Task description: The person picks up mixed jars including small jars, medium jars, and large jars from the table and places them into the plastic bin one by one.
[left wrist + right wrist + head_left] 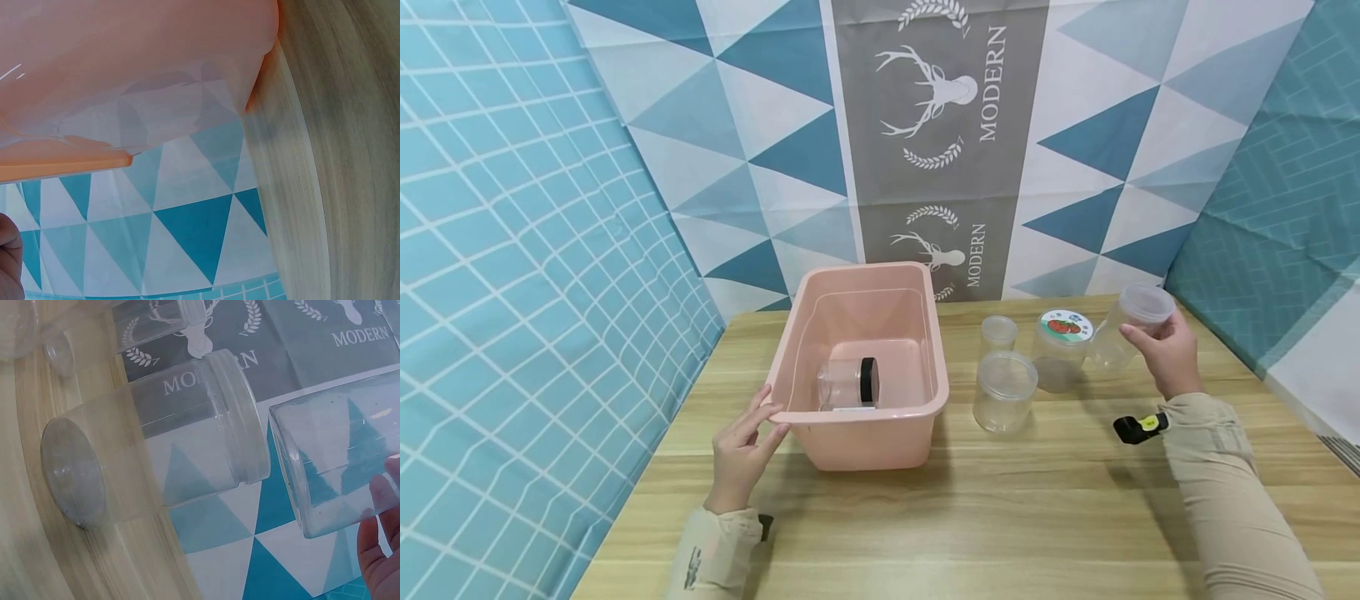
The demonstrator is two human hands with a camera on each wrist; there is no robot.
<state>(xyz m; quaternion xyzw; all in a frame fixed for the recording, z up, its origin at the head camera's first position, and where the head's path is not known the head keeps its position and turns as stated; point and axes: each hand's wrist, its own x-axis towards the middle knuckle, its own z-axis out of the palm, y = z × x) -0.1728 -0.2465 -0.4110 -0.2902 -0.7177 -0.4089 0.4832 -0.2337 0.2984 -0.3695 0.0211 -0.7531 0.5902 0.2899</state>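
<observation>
A pink plastic bin (867, 443) stands on the wooden table, and a clear jar with a black lid (850, 385) lies on its side inside. My left hand (767, 421) rests on the bin's near left corner, fingers fairly straight along the rim. In the left wrist view the bin's wall (125, 62) fills the top, with a bit of my hand (7, 262) at the lower left. My right hand (1144, 335) holds a clear jar with a translucent lid (1131, 323), tilted and lifted off the table at the right. The right wrist view shows that held jar (337, 469) against my fingers (381, 550).
Three more clear jars stand right of the bin: a small one (998, 332), a wider one (1004, 392) and one with a tomato-label lid (1062, 348). One lidded jar (162, 450) shows close in the right wrist view. Patterned backdrops wall in the table (1000, 517) behind and on both sides.
</observation>
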